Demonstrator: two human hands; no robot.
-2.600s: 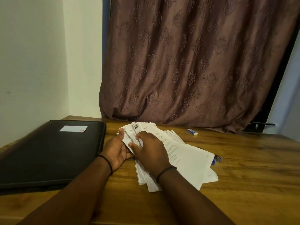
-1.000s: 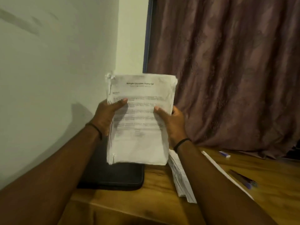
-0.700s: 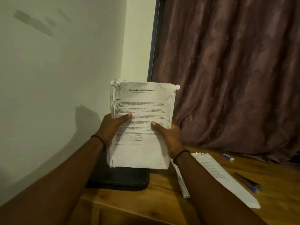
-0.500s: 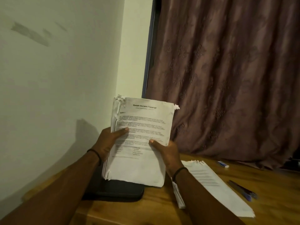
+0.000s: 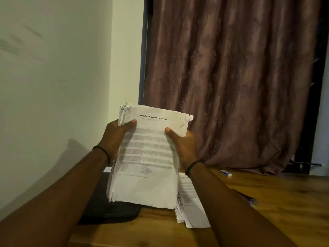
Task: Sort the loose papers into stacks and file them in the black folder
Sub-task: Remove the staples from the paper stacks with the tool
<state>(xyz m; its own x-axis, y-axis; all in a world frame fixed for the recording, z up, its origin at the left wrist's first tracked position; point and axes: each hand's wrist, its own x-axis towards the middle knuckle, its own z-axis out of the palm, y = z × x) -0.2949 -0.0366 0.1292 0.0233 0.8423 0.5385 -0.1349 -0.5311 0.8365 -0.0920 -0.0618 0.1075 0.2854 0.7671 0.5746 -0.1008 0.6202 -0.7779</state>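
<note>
A black folder [image 5: 110, 209] lies at the left edge of the table [image 5: 277, 202], partly hidden by the raised transcript stack [image 5: 146, 161]. Loose papers [image 5: 191, 211] lie just beside the folder. The left hand [image 5: 115, 139] and right hand [image 5: 184, 146] grip the stack's side edges.

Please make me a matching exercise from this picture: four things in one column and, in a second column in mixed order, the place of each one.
Things
1. thick stack of white printed papers
2. flat black folder
3. small white and blue block
4. loose pile of white papers

Places
A. on the wooden table, near the foot of the brown curtain
B. held up between the left hand and the right hand
C. on the table, partly under the right forearm
D. on the table by the pale wall, partly behind the held stack

Pairs: 1-B, 2-D, 3-A, 4-C
</note>
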